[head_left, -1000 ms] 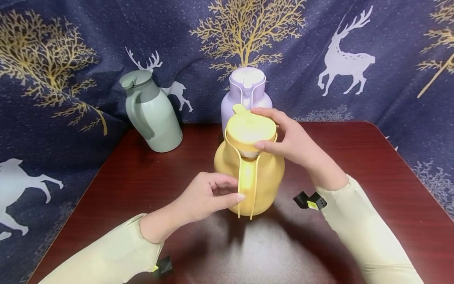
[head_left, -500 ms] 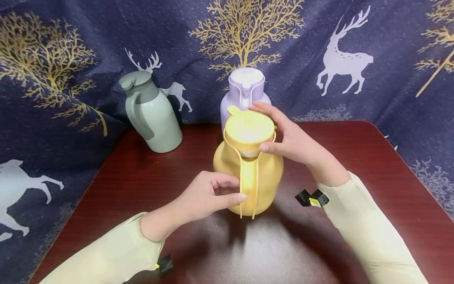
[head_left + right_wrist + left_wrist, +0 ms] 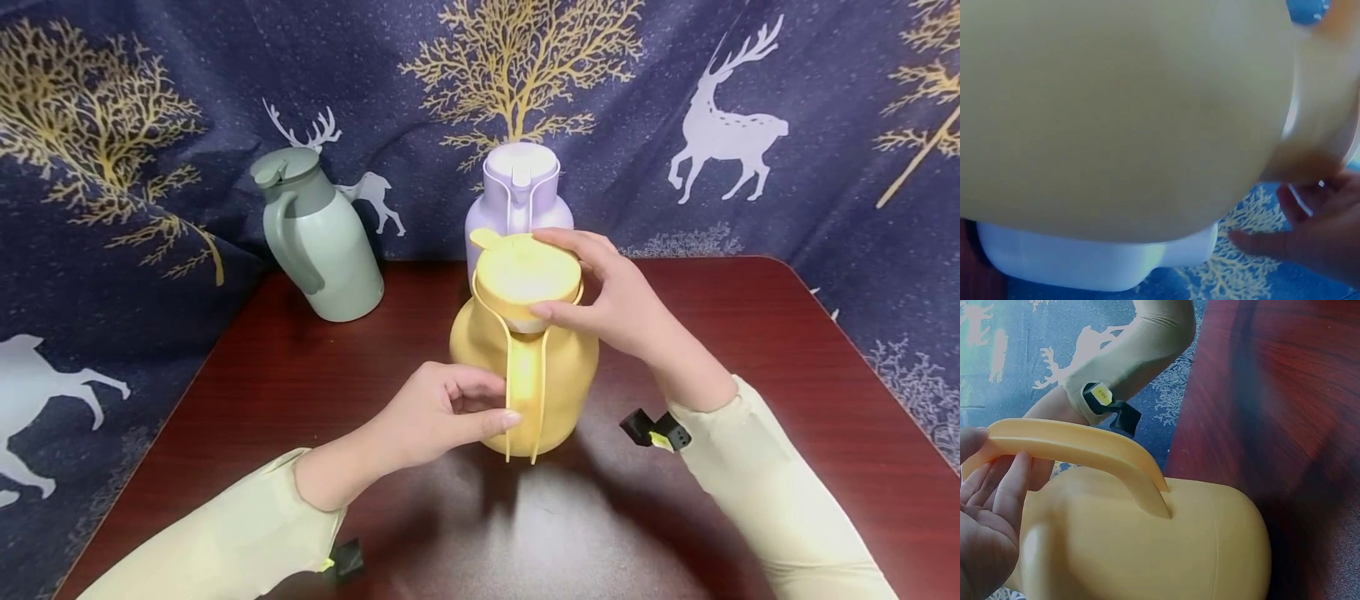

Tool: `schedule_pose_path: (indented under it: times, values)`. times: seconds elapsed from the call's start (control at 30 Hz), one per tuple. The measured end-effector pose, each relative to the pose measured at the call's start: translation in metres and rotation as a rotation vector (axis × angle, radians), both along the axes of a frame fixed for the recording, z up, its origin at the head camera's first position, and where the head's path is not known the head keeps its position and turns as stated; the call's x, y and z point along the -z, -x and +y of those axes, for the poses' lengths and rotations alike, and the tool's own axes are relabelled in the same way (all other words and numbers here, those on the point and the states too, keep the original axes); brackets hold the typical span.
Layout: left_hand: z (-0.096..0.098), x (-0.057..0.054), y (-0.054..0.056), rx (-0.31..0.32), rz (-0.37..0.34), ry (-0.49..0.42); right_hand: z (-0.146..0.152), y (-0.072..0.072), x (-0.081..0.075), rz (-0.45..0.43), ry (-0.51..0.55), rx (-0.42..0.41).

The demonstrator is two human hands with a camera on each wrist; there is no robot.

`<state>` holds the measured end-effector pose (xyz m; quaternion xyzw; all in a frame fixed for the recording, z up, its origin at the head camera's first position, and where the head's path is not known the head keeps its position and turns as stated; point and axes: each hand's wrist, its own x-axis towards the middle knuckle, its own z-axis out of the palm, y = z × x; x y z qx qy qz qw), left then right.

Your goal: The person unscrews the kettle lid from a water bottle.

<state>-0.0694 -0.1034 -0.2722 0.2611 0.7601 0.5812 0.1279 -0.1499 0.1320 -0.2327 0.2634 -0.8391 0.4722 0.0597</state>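
A yellow thermos jug (image 3: 480, 343) stands upright mid-table, its handle (image 3: 527, 392) facing me. My left hand (image 3: 420, 421) pinches that handle between thumb and fingers; the left wrist view shows the fingers of the left hand (image 3: 991, 519) hooked under the curved handle (image 3: 1085, 445). Up top, my right hand (image 3: 622, 300) holds the round yellow lid (image 3: 528, 271), thumb on the near side and fingers around the far side. The lid's tab (image 3: 486, 238) points to the back left. In the right wrist view the jug's body (image 3: 1116, 125) covers most of the picture.
Directly behind the yellow jug is a lilac thermos jug (image 3: 522, 171), partly hidden by it. A pale green thermos jug (image 3: 337, 258) stands at the back left. The dark red table (image 3: 712, 333) meets a navy curtain (image 3: 600, 50) printed with deer and trees.
The lid has turned counterclockwise, its tab swinging from the back toward the left. My right hand's fingers have shifted around the lid; my left hand stays on the handle.
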Motion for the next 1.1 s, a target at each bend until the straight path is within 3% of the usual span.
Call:
schedule_pose_path:
  times: [0.17,0.3,0.57,0.7,0.87,1.1]
  values:
    - [0.001,0.0,0.001,0.004,-0.007,-0.002,0.011,0.012,-0.002,0.0,-0.045,-0.123]
    - [0.001,0.0,0.002,0.009,-0.011,-0.006,0.016,0.014,-0.004,0.041,-0.086,-0.162]
    - [0.0,0.002,0.002,0.009,-0.015,-0.024,-0.005,-0.008,-0.009,0.121,-0.14,0.064]
    - [0.0,0.003,0.002,0.013,-0.017,-0.032,-0.008,-0.01,-0.006,0.137,-0.102,0.075]
    - [-0.001,0.003,0.001,0.014,-0.025,-0.035,0.002,0.006,-0.006,0.097,-0.087,-0.065]
    - [-0.001,0.003,0.002,0.009,-0.012,-0.025,0.015,0.033,-0.01,-0.13,-0.026,-0.379]
